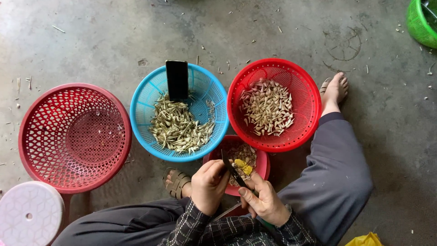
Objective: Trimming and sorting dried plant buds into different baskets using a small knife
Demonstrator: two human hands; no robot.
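Grey concrete floor (255, 32), dusty and strewn with small husk bits. Seen from above, seated, legs in grey trousers (337, 173).

Left hand (208, 184) curled almost shut, fingers (214, 169) folded round something small; what it is cannot be made out. Right hand (266, 202) closed round the handle of a dark-bladed knife (233, 171), blade slanting up towards the left hand and meeting it at the fingertips.

Just beyond both hands, small red bowl (263, 169) with pale scraps and a yellow piece (243, 166) in it. Further out past the right hand, red basket (273, 104) of pale peeled kernels (267, 107). Past the left hand, blue basket (179, 111) of greenish unpeeled seeds (180, 127), dark phone (177, 79) propped upright inside. Well off to the left, larger red basket (75, 136), mesh bare.
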